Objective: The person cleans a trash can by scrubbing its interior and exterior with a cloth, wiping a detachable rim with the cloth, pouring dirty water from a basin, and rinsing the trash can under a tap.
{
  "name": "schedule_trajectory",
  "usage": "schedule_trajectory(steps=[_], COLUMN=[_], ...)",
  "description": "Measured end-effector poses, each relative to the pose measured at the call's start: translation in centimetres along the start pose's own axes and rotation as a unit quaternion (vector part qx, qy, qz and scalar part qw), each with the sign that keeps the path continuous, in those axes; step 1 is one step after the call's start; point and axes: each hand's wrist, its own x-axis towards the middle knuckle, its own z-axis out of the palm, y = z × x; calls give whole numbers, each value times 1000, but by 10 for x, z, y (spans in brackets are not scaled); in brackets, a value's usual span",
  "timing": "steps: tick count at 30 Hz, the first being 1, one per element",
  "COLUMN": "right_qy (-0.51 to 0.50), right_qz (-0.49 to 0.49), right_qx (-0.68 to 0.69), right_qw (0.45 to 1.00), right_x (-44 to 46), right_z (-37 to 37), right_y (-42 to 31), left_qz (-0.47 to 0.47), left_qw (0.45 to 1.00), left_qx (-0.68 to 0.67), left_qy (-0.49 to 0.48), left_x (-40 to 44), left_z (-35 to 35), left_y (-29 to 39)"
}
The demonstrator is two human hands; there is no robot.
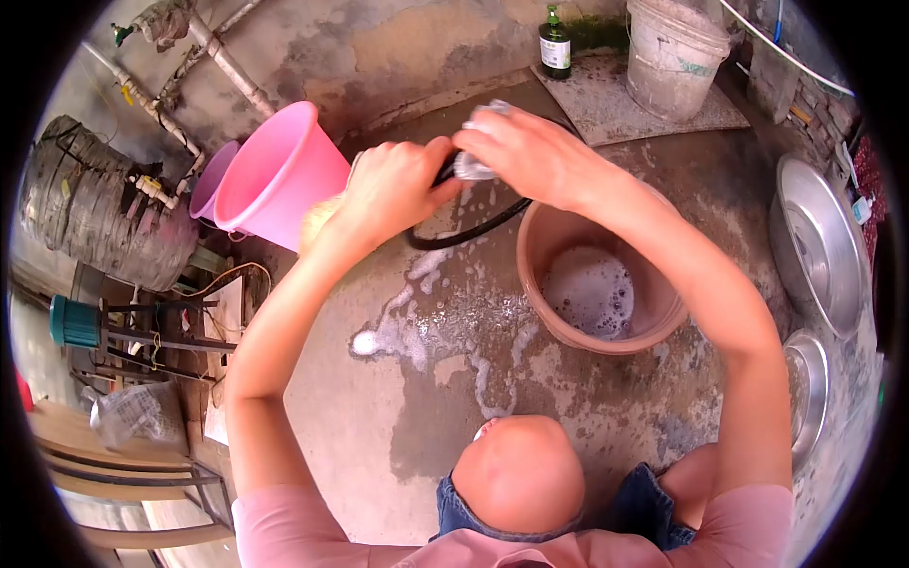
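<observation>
My left hand [393, 185] is closed around a thin black loop [473, 232], which looks like a hose or a ring and hangs over the floor. Pressed against the loop beside it, my right hand [525, 156] grips a silvery-grey wad [473, 168]; whether it is cloth or a scrubber I cannot tell. A brownish-pink bucket [540, 317] with foamy water [592, 293] stands below my right forearm. Something pale yellow [319, 220] shows behind my left wrist, mostly hidden.
Soap suds [388, 336] streak the wet concrete floor. A pink bucket [312, 170] tilts at left, near pipes [227, 62]. At the back stand a green bottle [555, 47] and a dirty white bucket [672, 62]. Metal basins [822, 246] lean along the right.
</observation>
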Motion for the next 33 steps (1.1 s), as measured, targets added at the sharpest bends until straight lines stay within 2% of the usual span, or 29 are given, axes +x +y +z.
schedule_trajectory(steps=[3, 4, 5, 6, 7, 8, 9, 11, 12, 13, 15, 16, 17, 18, 19, 21, 22, 24, 25, 27, 29, 31, 32, 33], right_qy=[20, 101, 107, 122, 98, 94, 88, 102, 110, 112, 111, 105, 99, 145, 132, 129, 112, 75, 64, 55, 81, 102, 125, 148], right_qz=[36, 21, 113, 244, 322, 312, 298, 247, 218, 135, -26, -37, -51, -52, -19, 133, 173, 246, 244, 185, 13, -48, -48, -46], right_qx=[-20, 4, 20, 153, 264, 208, 151, 83, 48, 2, -83, -100, -117, -108, -78, 39, 71, 133, 116, 77, -21, -84, -82, -79], right_qw=[999, 995, 988, 950, 904, 922, 938, 960, 969, 985, 990, 989, 987, 982, 988, 982, 976, 957, 961, 978, 996, 990, 988, 985], right_x=[2, -7, -15, -30, -41, -48, -51, -46, -38, -28, -5, 6, 12, 12, 8, -10, -22, -35, -38, -34, -12, 13, 16, 20], right_z=[2, 6, 0, 0, 2, 14, 20, 8, 3, 5, 16, 13, 10, 14, 14, 4, 7, 12, 12, 5, 13, 15, 20, 25], right_y=[19, 42, 59, 81, 90, 93, 90, 78, 73, 66, 41, 21, 7, 18, 33, 68, 77, 82, 76, 63, 41, 9, 14, 23], left_qz=[-13, -44, -106, -135, -162, -133, -159, -161, -111, -112, -47, -42, -17, -32, -46, -135, -158, -169, -178, -114, -80, -68, -2, -44], left_qw=[999, 996, 981, 950, 905, 920, 907, 958, 962, 972, 992, 998, 999, 997, 994, 955, 929, 916, 912, 962, 985, 993, 997, 994], left_qx=[-12, -52, -136, -233, -326, -285, -324, -209, -212, -193, -106, -47, -19, -34, -48, -225, -274, -326, -345, -236, -152, -97, -48, -77], left_qy=[39, 61, 92, 157, 221, 233, 217, 117, 128, 75, 43, 16, 29, 57, 85, 141, 192, 164, 135, 83, 30, -29, 64, 66], left_x=[5, -4, -15, -27, -36, -41, -43, -44, -40, -32, -13, -3, 4, 3, 2, -17, -26, -31, -30, -26, -15, 1, 3, 2], left_z=[-6, -10, -14, -15, -13, -2, 15, 16, 12, -5, -9, -10, -3, -6, -8, -9, -6, 1, 5, -1, -7, -5, 4, -2], left_y=[-2, -3, -4, -6, -12, -21, -32, -49, -40, -23, -7, 1, 0, 1, 0, -5, -11, -22, -24, -24, -16, -6, -14, -12])
